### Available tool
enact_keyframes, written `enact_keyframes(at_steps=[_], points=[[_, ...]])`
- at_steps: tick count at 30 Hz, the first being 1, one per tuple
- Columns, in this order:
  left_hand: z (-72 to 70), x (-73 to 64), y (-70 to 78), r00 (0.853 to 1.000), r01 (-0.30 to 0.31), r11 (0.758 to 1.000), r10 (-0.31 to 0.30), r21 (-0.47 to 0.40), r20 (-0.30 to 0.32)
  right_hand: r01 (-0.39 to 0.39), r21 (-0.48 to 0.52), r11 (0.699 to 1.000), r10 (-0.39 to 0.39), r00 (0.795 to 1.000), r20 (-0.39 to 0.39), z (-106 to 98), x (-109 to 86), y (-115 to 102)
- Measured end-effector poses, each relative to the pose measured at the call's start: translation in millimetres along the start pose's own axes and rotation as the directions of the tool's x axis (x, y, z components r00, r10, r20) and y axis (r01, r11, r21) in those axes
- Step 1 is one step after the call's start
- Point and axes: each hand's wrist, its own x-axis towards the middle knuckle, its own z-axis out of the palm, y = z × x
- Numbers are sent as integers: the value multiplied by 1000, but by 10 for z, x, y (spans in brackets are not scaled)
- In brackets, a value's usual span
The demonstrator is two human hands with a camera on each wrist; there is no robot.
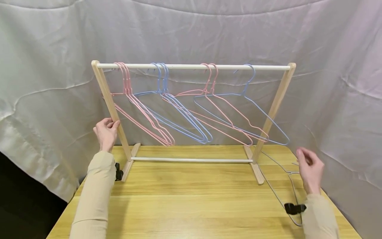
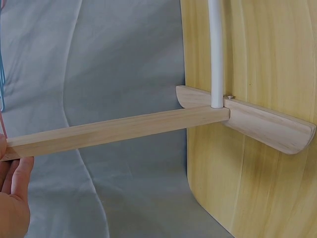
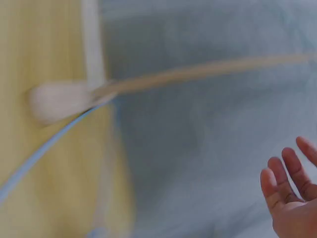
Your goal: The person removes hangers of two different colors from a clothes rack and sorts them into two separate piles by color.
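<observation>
A small clothes rack with wooden posts and a white top bar (image 1: 185,66) stands on the table. My left hand (image 1: 106,132) grips its left post (image 1: 102,84) about midway up, thumb in front; in the left wrist view, fingers also touch that post (image 2: 119,128). From the bar hang three pink hangers (image 1: 129,79) at left, several blue hangers (image 1: 164,79), two pink hangers (image 1: 215,74) and a blue hanger (image 1: 245,89) at right. My right hand (image 1: 311,167) is raised over the table's right side, fingers loosely bent, holding nothing.
A grey-blue hanger (image 1: 289,172) lies on the table (image 1: 191,199) by the rack's right foot (image 1: 257,174), partly behind my right hand and sleeve. A white lower bar (image 1: 191,160) joins the feet. Grey curtain (image 1: 191,33) hangs behind and at both sides.
</observation>
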Motion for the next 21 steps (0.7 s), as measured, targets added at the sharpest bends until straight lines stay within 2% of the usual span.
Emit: enact_keyframes(at_steps=[2, 4, 6, 9, 11, 13, 16, 21], points=[[-4, -1, -8, 1000, 4, 1000, -4, -1, 5, 98, 32, 995, -100, 994, 48, 130, 87, -263], [-6, -3, -17, 1000, 3, 1000, -3, -1, 5, 215, -5, 977, -212, 967, 137, 253, 159, -493], [-9, -4, -24, 1000, 2, 1000, -2, -4, 7, 358, -89, 929, -328, 912, 248, 368, 214, -672], [-9, 5, -25, 1000, -4, 1000, 4, 11, 0, 500, -131, 856, -426, 826, 368, 519, 272, -827], [-7, 8, -15, 1000, -4, 1000, 4, 23, -2, 536, -134, 834, -453, 803, 388, 599, 287, -876], [-3, 11, -5, 1000, -6, 999, 6, 36, -6, 545, -141, 827, -464, 801, 377, 652, 294, -890], [1, 12, -1, 1000, -12, 999, 12, 42, -9, 540, -146, 829, -469, 813, 346, 706, 293, -896], [-2, 7, -2, 1000, -16, 999, 16, 34, -13, 511, -100, 854, -470, 838, 276, 780, 297, -894]])
